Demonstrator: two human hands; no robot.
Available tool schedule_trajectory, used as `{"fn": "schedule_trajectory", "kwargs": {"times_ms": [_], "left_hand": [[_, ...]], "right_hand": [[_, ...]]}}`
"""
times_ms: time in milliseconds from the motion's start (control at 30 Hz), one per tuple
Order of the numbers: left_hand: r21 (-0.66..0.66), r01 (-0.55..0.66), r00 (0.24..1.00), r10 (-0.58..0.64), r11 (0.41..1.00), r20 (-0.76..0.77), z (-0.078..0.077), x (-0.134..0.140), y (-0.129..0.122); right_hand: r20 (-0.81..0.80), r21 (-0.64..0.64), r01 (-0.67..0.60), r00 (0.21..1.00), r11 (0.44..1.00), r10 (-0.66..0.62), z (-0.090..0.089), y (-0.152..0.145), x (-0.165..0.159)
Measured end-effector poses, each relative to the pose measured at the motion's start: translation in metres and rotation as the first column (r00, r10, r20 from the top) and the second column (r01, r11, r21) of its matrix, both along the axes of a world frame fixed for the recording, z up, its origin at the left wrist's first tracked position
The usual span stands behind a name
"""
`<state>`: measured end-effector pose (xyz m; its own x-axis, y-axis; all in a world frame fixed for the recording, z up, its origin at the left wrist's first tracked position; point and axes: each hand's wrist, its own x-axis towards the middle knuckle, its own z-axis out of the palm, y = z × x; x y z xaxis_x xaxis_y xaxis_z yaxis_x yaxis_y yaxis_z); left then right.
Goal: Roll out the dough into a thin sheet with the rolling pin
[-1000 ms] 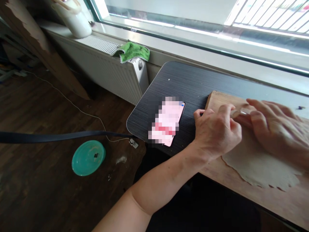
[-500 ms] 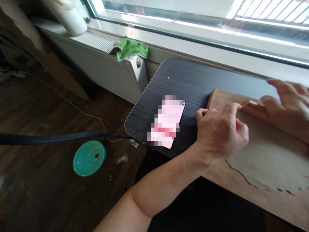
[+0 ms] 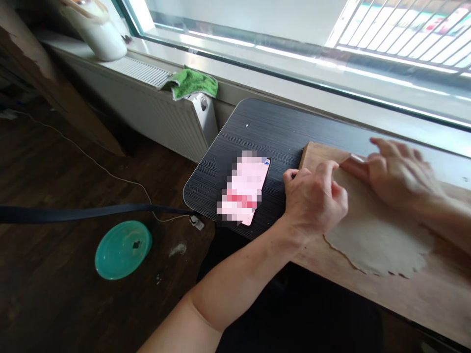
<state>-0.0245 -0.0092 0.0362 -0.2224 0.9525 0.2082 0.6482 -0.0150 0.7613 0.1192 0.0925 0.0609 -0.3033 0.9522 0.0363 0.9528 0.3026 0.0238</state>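
A thin sheet of dough (image 3: pixel 379 235) with a ragged near edge lies on a wooden board (image 3: pixel 415 301). My left hand (image 3: pixel 314 196) is closed at the board's left side, fingers curled under; what they grip, if anything, is hidden. Close to its index finger is one end of what looks like a wooden rolling pin (image 3: pixel 356 165), lying over the far part of the dough. On that pin rests the palm of my right hand (image 3: pixel 401 171), fingers stretched out toward the window. The rest of the pin is hidden below this hand.
A lit phone (image 3: pixel 245 189) lies on the dark table (image 3: pixel 272 117) left of the board. Beyond stand a radiator (image 3: pixel 165 108) with a green cloth (image 3: pixel 195 83) and a white container (image 3: pixel 99 34). A turquoise basin (image 3: pixel 123 250) and a cable are on the floor.
The whole view has shifted, so the table, board and both hands appear farther left. Both hands keep much the same pose over the board and dough.
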Motion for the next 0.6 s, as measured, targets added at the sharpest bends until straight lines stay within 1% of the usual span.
{"fn": "schedule_trajectory", "kwargs": {"times_ms": [33,100,133,167,200,267,333,400,433,500,533,600], "left_hand": [[0.004,0.001,1.000,-0.001,1.000,-0.002,0.000,0.000,0.000],[0.008,0.002,1.000,-0.002,1.000,-0.019,-0.001,0.001,0.000],[0.008,-0.001,0.999,0.001,1.000,-0.034,-0.002,0.001,0.000],[0.006,-0.007,0.999,0.008,1.000,-0.052,-0.002,0.001,0.000],[0.003,-0.017,0.997,0.017,1.000,-0.074,-0.002,0.002,0.000],[-0.012,-0.036,0.991,0.034,0.999,-0.127,0.000,0.001,-0.001],[-0.047,-0.050,0.978,0.039,0.998,-0.205,0.005,0.000,0.000],[-0.099,-0.069,0.951,0.036,0.993,-0.306,0.011,-0.002,0.003],[-0.124,-0.077,0.934,0.028,0.989,-0.355,0.015,-0.003,0.006],[-0.169,-0.068,0.903,-0.012,0.983,-0.430,0.023,-0.002,0.019],[-0.191,-0.046,0.890,-0.046,0.981,-0.453,0.026,-0.001,0.027],[-0.284,0.007,0.877,-0.142,0.959,-0.459,0.034,0.005,0.047]], "right_hand": [[-0.032,-0.028,-0.009,0.999,1.000,0.008,-0.002,-0.010,-0.001],[-0.077,0.044,-0.117,0.990,0.992,0.120,-0.006,-0.027,-0.002],[-0.084,0.085,-0.150,0.984,0.985,0.157,-0.008,-0.028,-0.002],[-0.085,0.114,-0.151,0.983,0.982,0.161,-0.008,-0.025,-0.002],[-0.086,0.126,-0.125,0.987,0.984,0.136,-0.007,-0.016,-0.002],[-0.093,0.103,-0.021,0.995,0.994,0.030,-0.002,0.011,0.000],[-0.088,0.054,0.063,0.994,0.997,-0.058,0.006,0.035,0.005],[-0.087,0.011,0.126,0.988,0.992,-0.124,0.014,0.044,0.015],[-0.090,-0.006,0.139,0.986,0.990,-0.139,0.016,0.041,0.023],[-0.098,-0.033,0.148,0.984,0.988,-0.151,0.018,0.025,0.045],[-0.093,-0.055,0.147,0.984,0.988,-0.152,0.018,0.015,0.059],[-0.081,-0.098,0.127,0.988,0.987,-0.135,0.016,-0.006,0.089]]}}
